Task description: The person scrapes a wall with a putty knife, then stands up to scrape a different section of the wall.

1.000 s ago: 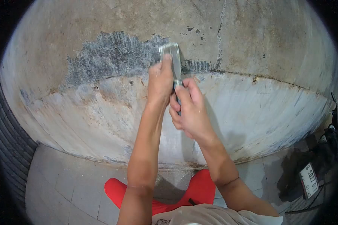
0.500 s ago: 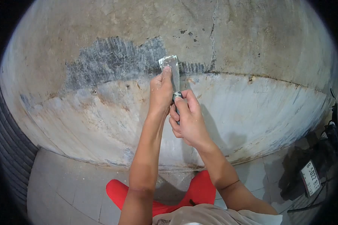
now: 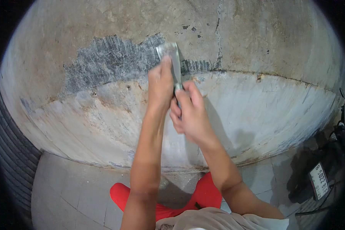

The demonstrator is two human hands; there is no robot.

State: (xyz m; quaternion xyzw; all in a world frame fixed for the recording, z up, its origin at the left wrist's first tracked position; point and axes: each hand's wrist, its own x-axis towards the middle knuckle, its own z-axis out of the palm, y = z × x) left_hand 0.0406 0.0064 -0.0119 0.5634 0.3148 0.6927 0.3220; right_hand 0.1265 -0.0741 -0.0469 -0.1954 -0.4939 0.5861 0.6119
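Observation:
A putty knife (image 3: pixel 175 63) with a wide metal blade points up at the wall, its tip near the right end of a dark scraped patch (image 3: pixel 113 57). My right hand (image 3: pixel 191 113) is closed around the handle, which is mostly hidden by the fingers. My left hand (image 3: pixel 160 82) grips the blade from the left side, thumb pressed on its flat face. Both hands are slightly blurred. Around the patch the wall (image 3: pixel 149 19) has a brownish, worn coating.
A whitish lower wall band (image 3: pixel 249 111) with rust stains starts below a ledge line. A crack (image 3: pixel 218 34) runs down the upper wall at right. Dark ribbed shutter (image 3: pixel 11 153) stands at left. A vehicle with a licence plate (image 3: pixel 319 181) is at lower right on the tiled floor (image 3: pixel 65 184).
Both hands and the putty knife have moved up the wall and slightly left, and the blade leans a little more to the left. The grip stays the same.

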